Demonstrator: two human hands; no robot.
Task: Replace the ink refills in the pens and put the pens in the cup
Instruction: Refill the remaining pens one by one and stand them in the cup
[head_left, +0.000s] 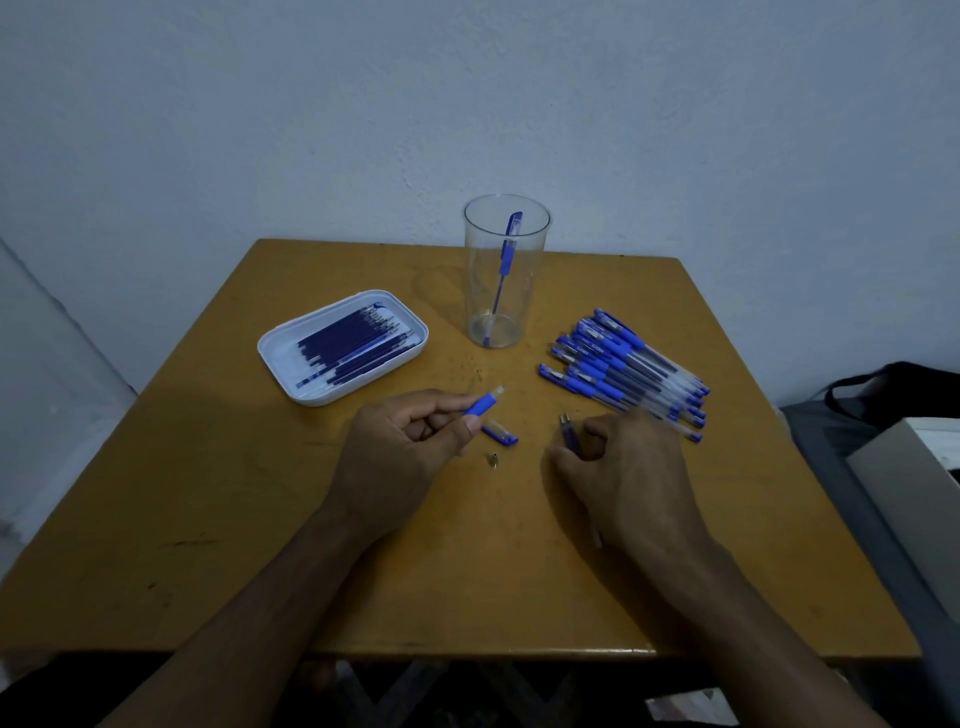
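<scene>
While the left hand hovers low over the counter, its fingers are curled and thumb and forefinger pinch a pen barrel at the blue grip end; the long axis runs up and right, open clear end pointing toward the cup. Forearm comes in from lower left, wrist roughly straight. Right hand sits knuckles up, fingers curled around a thin ink refill; its metal tip pokes out past the forefinger, aimed away and slightly left, a pale tail shows below the wrist. Between the hands on the counter: a blue pen cap lying on its side, and nearer, a small metal tip cone. Cup stands upright at the far centre, one capped pen leaning inside. Right of it, a pile of pens, axes running lower right. Left, a white tray of dark refills.
</scene>
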